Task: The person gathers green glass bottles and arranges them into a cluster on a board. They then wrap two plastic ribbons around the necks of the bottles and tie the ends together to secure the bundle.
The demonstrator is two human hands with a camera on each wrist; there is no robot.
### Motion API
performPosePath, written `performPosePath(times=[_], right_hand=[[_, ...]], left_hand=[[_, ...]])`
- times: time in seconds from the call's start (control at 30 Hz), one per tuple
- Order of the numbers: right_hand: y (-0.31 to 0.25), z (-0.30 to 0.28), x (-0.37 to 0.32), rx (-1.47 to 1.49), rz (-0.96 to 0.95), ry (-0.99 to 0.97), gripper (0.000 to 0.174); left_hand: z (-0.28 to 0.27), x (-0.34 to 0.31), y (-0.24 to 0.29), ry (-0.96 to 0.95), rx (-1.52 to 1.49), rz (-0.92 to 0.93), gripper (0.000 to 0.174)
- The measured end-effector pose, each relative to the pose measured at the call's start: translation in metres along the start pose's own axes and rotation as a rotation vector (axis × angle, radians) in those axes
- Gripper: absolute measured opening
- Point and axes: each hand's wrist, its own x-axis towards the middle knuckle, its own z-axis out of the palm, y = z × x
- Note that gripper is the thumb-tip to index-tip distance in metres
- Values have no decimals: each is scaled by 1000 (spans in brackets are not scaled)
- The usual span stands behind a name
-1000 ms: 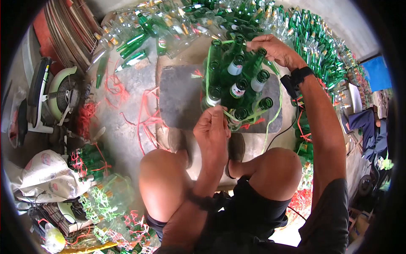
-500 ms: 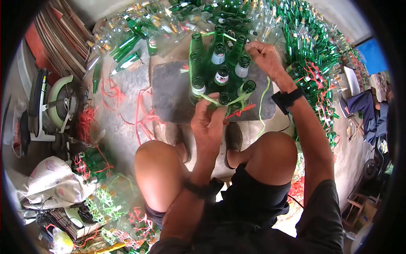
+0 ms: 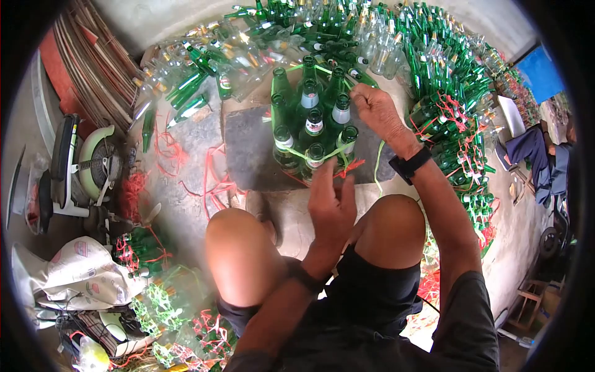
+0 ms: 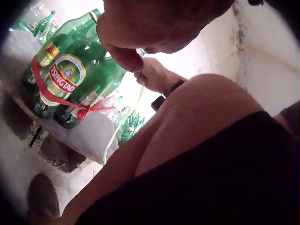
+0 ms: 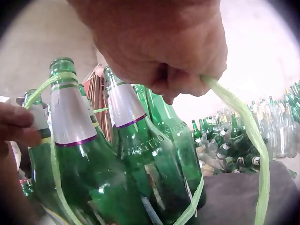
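Several green beer bottles (image 3: 313, 121) stand bunched on a dark slab (image 3: 245, 133), Tsingtao labels showing in the left wrist view. Light-green plastic twine (image 5: 63, 77) runs round their necks, and red twine (image 4: 83, 111) is knotted round their lower bodies. My right hand (image 3: 381, 115), to the right of the necks, grips a length of the green twine (image 5: 253, 136), whose tail hangs down past the slab. My left hand (image 3: 331, 204) is at the near side of the bunch, fingers apart, fingertips right at the twine by the front bottle's neck.
Heaps of green and clear bottles (image 3: 434, 62) line the back and right. Loose red twine (image 3: 214, 173) lies on the floor to the left. A fan (image 3: 96, 164) and a white sack (image 3: 80, 270) are further left. My knees (image 3: 242, 242) flank the near side.
My left hand has shifted right along the front of the bunch, its fingers now further apart. My right hand, still on the twine, has moved slightly down and left.
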Motion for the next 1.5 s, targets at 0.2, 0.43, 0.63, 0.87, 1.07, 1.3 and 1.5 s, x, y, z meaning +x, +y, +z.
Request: performPosePath(times=[0.2,0.43,0.63,0.87,1.07,1.3,1.5], right_hand=[[-11,-1,-4,9,32,10,7],[-16,0,-7,-79,13,-3,4],[-26,-5,-10,-72,-38,26,6],[-24,-6,-13,-84,-96,12,6],[-27,-8,-13,-178,-126,-14,6],[-41,-22,-19,-360,-248,-61,5],[-67,-40,-35,-406,-234,-138,9]], left_hand=[[36,19,3,3,-166,3,49],[49,34,-9,74,15,82,42],[50,36,-8,113,-17,66,36],[48,37,-6,133,2,40,33],[45,38,-11,81,4,76,34],[47,40,-18,166,89,206,31],[45,39,-10,144,18,155,32]])
